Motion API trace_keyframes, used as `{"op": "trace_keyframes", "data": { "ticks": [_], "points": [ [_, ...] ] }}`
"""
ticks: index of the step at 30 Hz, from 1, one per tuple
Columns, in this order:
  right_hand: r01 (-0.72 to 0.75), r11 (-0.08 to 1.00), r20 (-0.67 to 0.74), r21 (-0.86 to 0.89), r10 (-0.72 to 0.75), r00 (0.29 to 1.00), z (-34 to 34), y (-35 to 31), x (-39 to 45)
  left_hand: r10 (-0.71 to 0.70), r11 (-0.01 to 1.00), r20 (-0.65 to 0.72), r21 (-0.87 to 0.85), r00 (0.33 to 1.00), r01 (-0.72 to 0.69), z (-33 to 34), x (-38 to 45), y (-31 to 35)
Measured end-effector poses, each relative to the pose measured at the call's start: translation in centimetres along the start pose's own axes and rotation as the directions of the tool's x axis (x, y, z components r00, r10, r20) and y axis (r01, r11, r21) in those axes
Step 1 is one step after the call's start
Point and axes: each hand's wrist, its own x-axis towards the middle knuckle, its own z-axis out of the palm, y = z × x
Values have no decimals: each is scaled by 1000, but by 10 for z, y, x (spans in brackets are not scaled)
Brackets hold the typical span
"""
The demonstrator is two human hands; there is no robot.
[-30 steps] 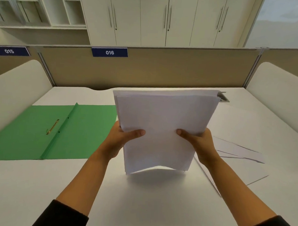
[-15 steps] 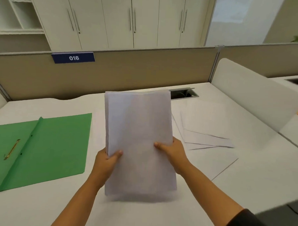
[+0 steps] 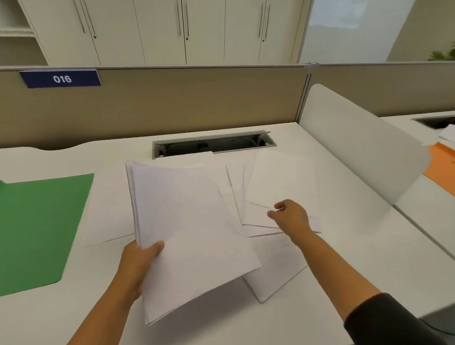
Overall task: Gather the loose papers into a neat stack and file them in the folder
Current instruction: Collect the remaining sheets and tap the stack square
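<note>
My left hand grips a thick stack of white papers by its lower left edge and holds it tilted just above the white desk. My right hand is off the stack and hovers with fingers apart over several loose white sheets fanned out on the desk to the right. One more sheet lies partly under the stack. The open green folder lies flat at the left, cut off by the frame edge.
An open cable slot runs along the back of the desk below a beige partition. A white curved divider bounds the right side. Beyond it lie an orange folder and papers on the neighbouring desk.
My right hand has let go of the stack and moved right over the loose sheets. The stack now hangs in my left hand alone, lowered and tilted. The view has turned right.
</note>
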Motion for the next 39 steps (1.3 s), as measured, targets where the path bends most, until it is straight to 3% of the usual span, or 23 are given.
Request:
{"op": "trace_keyframes", "data": {
  "ticks": [5, 9, 13, 18, 25, 31, 35, 39],
  "points": [
    [-120, 978, -107, -173, 102, 989, -44, 35, 75, -45, 999, -61, -32, 997, 43, 43, 6, 1],
    [-227, 935, -79, -273, 213, 974, -52, 49, 109, -81, 996, -103, -44, 991, 77, 64, 4, -1],
    [-229, 910, -63, -347, 221, 973, -48, 47, 125, -120, 992, -143, -49, 982, 114, 79, -1, -3],
    [-218, 962, -33, -166, 216, 976, -51, 46, 138, -153, 988, -190, -52, 970, 146, 83, -3, -4],
    [-112, 993, -109, -41, 107, 988, -54, 61, 133, -183, 983, -200, -9, 963, 186, 79, 0, -4],
    [-33, 969, -256, 246, 98, 962, -69, 55, 125, -226, 972, -135, 30, 965, 232, 64, 8, 1],
    [-22, 922, -137, 386, 81, 987, -70, 41, 97, -277, 960, -45, 14, 960, 278, 53, 12, 4],
    [33, 962, 41, 273, -46, 998, -29, 23, 44, -336, 930, 61, -135, 940, 341, 35, 17, -1]
  ]
}}
